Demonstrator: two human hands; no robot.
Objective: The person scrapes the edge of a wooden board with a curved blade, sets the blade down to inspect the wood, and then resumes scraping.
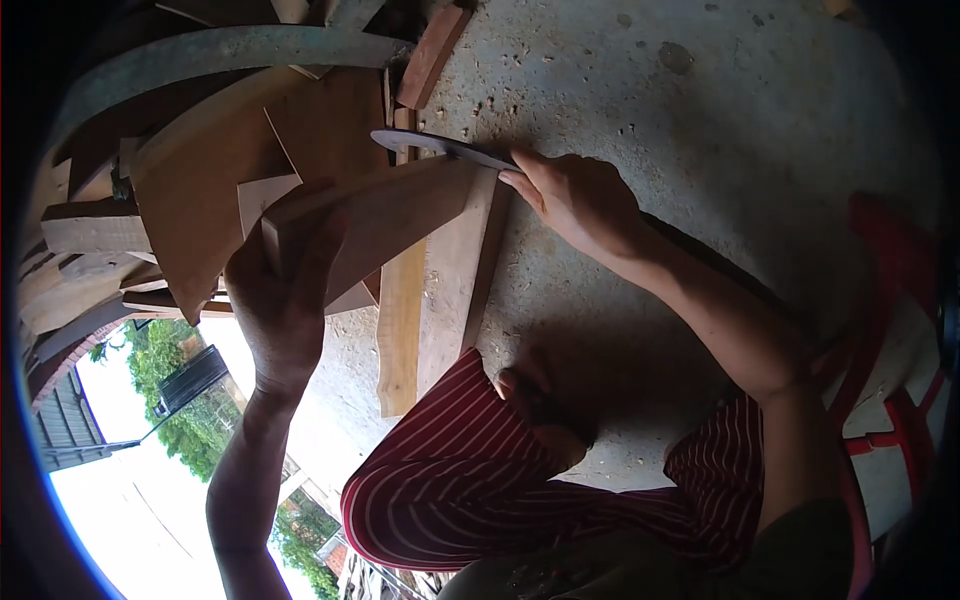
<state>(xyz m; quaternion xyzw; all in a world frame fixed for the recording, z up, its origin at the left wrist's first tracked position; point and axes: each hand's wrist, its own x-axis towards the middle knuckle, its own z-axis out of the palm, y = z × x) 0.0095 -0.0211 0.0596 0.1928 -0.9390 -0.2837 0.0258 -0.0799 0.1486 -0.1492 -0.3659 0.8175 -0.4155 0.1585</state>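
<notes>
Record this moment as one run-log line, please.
left hand: grips wooden piece | right hand: holds dark flat blade | blade: at the piece's end, contact unclear | background: bare grey floor

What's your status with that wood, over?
Left hand grips one end of wooden block. Right hand holds knife at other end; contact unclear. Nothing seen blocking knife.

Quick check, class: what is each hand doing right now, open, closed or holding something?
Left hand: closed around one end of the board.
Right hand: closed, holding the blade.
</notes>
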